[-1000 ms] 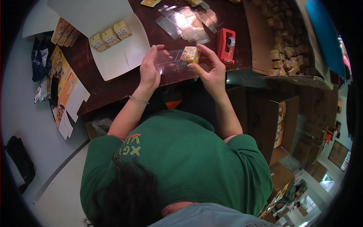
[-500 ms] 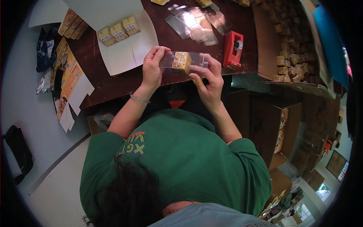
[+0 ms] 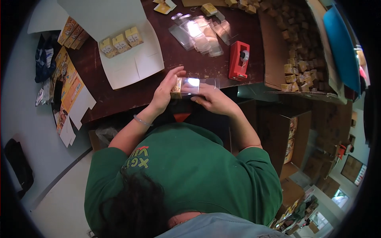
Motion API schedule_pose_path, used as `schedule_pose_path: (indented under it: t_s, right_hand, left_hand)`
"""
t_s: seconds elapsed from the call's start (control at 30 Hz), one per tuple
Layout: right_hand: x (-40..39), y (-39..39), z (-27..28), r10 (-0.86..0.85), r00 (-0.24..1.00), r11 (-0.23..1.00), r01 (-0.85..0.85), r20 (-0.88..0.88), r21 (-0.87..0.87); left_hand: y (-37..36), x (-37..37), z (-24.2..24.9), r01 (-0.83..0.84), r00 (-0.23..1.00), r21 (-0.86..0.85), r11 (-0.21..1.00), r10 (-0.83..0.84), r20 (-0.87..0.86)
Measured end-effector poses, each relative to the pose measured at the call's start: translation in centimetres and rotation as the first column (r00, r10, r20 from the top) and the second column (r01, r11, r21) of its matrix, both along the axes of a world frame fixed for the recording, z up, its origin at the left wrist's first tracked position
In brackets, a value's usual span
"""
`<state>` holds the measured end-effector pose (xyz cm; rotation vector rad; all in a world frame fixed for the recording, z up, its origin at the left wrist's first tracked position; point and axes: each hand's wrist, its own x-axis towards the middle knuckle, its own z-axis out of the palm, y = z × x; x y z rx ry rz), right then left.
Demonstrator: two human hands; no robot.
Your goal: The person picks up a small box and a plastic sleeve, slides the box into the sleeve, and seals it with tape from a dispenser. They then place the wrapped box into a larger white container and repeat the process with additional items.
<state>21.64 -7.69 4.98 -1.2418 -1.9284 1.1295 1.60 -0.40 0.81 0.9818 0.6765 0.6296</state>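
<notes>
My left hand (image 3: pixel 164 93) is closed around a small yellow printed box (image 3: pixel 177 87), holding it by its left end. The box sits at the left end of a clear plastic sleeve (image 3: pixel 192 84), which shines with glare. My right hand (image 3: pixel 216 100) grips the sleeve from the right and below, thumb under it and fingers partly hidden behind the plastic. Both hands are just off the table's front edge. Beyond them lies a pile of flat clear plastic sleeves (image 3: pixel 204 37). A red tape dispenser (image 3: pixel 235 59) stands at the right.
Three small yellow boxes (image 3: pixel 120 42) stand in a row on an open white carton (image 3: pixel 147 67). A big cardboard box (image 3: pixel 274 59) at the right holds many small yellow boxes (image 3: pixel 295 75). Printed flattened cardboard (image 3: pixel 71 91) hangs at the table's left edge (image 3: pixel 99 115).
My hands have come lower and nearer my body. The small box now lies at the sleeve's left end by my left hand, rather than around its middle. The view has shifted slightly.
</notes>
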Motion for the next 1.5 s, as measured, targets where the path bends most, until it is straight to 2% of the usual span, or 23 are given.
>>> schedule_pose_path:
  t_s: [0.07, 0.13, 0.2, 0.23, 0.27, 0.3, 0.33, 0.37, 0.4, 0.43, 0.53, 0.63, 0.67, 0.77, 0.97, 1.0, 1.1, 1.13, 1.23, 1.33, 1.4, 1.43, 1.5]
  right_hand:
    - [1.3, 1.0, -0.1, 0.1, 0.994, 0.994, -0.101, -0.031, -0.033]
    - [2.4, 2.5, 2.2, 0.234, 0.967, 0.953, -0.249, -0.097, -0.176]
    - [3.8, 4.8, 3.2, 0.292, 0.936, 0.936, -0.321, -0.198, -0.14]
    - [5.0, 6.2, 4.1, 0.282, 0.933, 0.934, -0.32, -0.223, -0.156]
    - [6.3, 7.8, 4.9, 0.136, 0.982, 0.981, -0.152, -0.133, -0.118]
    - [8.0, 9.9, 5.2, -0.074, 0.984, 0.97, 0.033, -0.162, -0.24]
    - [10.8, 13.2, 3.3, -0.176, 0.98, 0.978, 0.164, -0.092, -0.131]
    - [13.7, 16.6, 2.0, -0.319, 0.946, 0.947, 0.321, 0.06, -0.015]
    - [15.8, 19.2, 2.1, -0.466, 0.872, 0.878, 0.476, 0.151, -0.038]
    - [19.0, 22.4, -0.2, -0.576, 0.81, 0.789, 0.586, 0.109, -0.187]
    - [25.1, 30.5, -4.8, -0.782, 0.55, 0.507, 0.835, 0.293, -0.214]
    - [27.3, 35.5, -9.0, -0.914, 0.403, 0.295, 0.753, 0.057, -0.588]
    - [29.7, 38.0, -12.8, -0.933, 0.358, 0.255, 0.739, 0.042, -0.623]
    - [29.9, 38.7, -14.6, -0.976, 0.214, 0.144, 0.758, 0.034, -0.636]
    - [25.3, 36.3, -9.5, -0.921, 0.361, 0.272, 0.864, 0.145, -0.424]
    - [23.7, 36.1, -8.4, -0.895, 0.367, 0.27, 0.899, 0.255, -0.345]
    - [22.5, 35.2, -10.1, -0.937, 0.344, 0.35, 0.912, -0.065, -0.214]
    - [22.0, 34.8, -9.8, -0.929, 0.31, 0.362, 0.873, -0.2, -0.326]
    - [19.4, 31.5, -8.3, -0.781, 0.341, 0.543, 0.784, -0.524, -0.3]
    - [15.1, 25.7, -4.8, -0.559, 0.172, 0.749, 0.524, -0.811, -0.405]
    - [14.6, 23.6, -5.0, -0.448, -0.02, 0.858, 0.272, -0.894, -0.436]
    - [13.4, 23.1, -4.9, -0.445, -0.04, 0.831, 0.353, -0.895, -0.429]
    - [10.7, 21.4, -3.9, -0.506, 0.146, 0.8, 0.446, -0.85, -0.4]
  left_hand:
    - [1.1, -1.3, -0.7, 0.265, 0.964, -0.115, 0.957, -0.266, 0.003]
    - [2.8, -1.9, -1.2, 0.55, 0.835, -0.314, 0.774, -0.522, 0.177]
    - [3.3, -1.1, -1.4, 0.637, 0.77, -0.169, 0.752, -0.611, 0.184]
    - [3.1, -0.4, -1.8, 0.535, 0.841, -0.129, 0.835, -0.511, 0.18]
    - [2.8, 0.6, -2.6, 0.357, 0.93, -0.01, 0.934, -0.355, 0.093]
    - [2.8, 1.5, -3.8, 0.168, 0.984, 0.124, 0.978, -0.173, 0.033]
    - [3.4, 2.2, -5.8, 0.052, 0.985, 0.448, 0.893, 0.027, -0.168]
    - [3.8, 2.4, -7.1, 0.03, 0.967, 0.548, 0.836, 0.115, -0.227]
    - [4.0, 2.5, -7.6, 0.015, 0.939, 0.643, 0.765, 0.21, -0.272]
    - [4.0, 2.8, -7.3, 0.03, 0.933, 0.657, 0.753, 0.215, -0.289]
    - [4.0, 2.9, -7.2, 0.039, 0.921, 0.655, 0.755, 0.226, -0.317]
    - [4.0, 3.0, -7.1, 0.014, 0.924, 0.669, 0.743, 0.246, -0.293]
    - [4.0, 3.1, -7.0, 0.009, 0.929, 0.666, 0.746, 0.241, -0.282]
    - [4.1, 3.0, -7.5, 0.003, 0.94, 0.63, 0.776, 0.214, -0.268]
    - [4.1, 3.1, -7.4, -0.005, 0.944, 0.627, 0.779, 0.21, -0.254]
    - [4.2, 3.1, -7.4, -0.006, 0.945, 0.631, 0.776, 0.211, -0.25]
    - [3.8, 2.8, -7.2, 0.005, 0.944, 0.635, 0.773, 0.206, -0.259]
    - [4.1, 3.0, -6.9, 0.001, 0.944, 0.639, 0.769, 0.21, -0.255]
    - [4.1, 3.1, -6.7, -0.013, 0.944, 0.659, 0.752, 0.227, -0.24]
    - [4.1, 2.9, -6.9, -0.012, 0.943, 0.667, 0.745, 0.231, -0.24]
    - [4.2, 2.9, -7.1, -0.001, 0.938, 0.709, 0.705, 0.247, -0.244]
    - [4.1, 2.9, -6.8, -0.002, 0.939, 0.696, 0.718, 0.241, -0.246]
    - [4.1, 2.9, -7.0, -0.005, 0.943, 0.658, 0.753, 0.222, -0.247]
